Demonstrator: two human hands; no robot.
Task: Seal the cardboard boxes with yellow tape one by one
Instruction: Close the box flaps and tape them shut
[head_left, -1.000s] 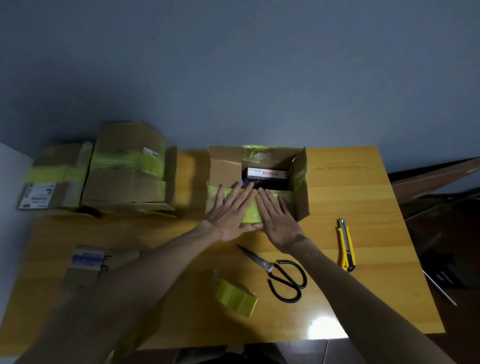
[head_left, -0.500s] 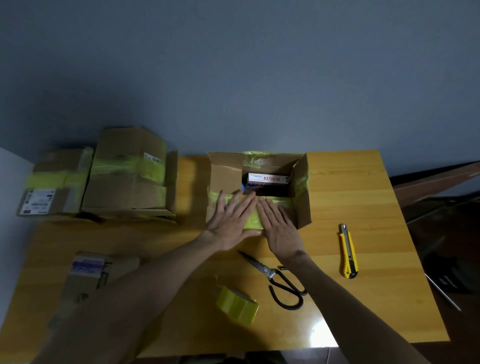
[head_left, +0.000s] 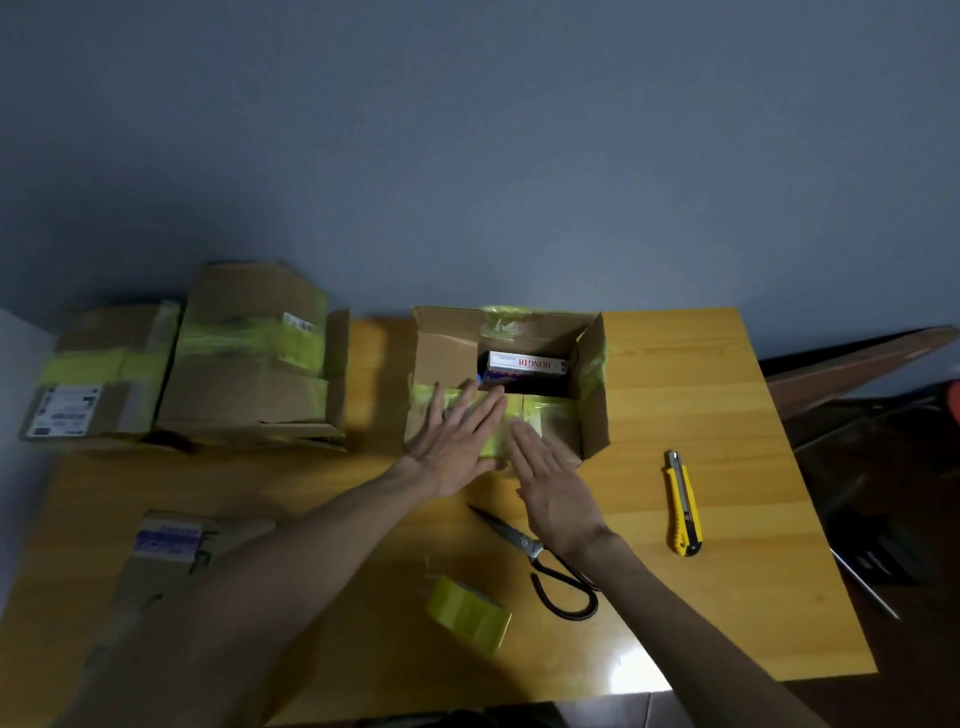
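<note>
Though open, box (head_left: 444, 358) beneath flat hands (head_left: 457, 441) (head_left: 558, 493)

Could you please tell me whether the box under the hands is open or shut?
Open: the cardboard box has its far and right flaps up, a white carton shows inside; only the near flap lies down.

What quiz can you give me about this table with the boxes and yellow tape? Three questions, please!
1. True or false: the left hand grips the tape roll.
2. Which lies to the right of the scissors? A) utility knife B) tape roll C) left hand
3. Is the top of the cardboard box under the left hand open or closed?

Key
1. False: the tape roll lies on the table, and the left hand lies flat on the cardboard box.
2. A.
3. Open: a small white box shows inside.
</note>
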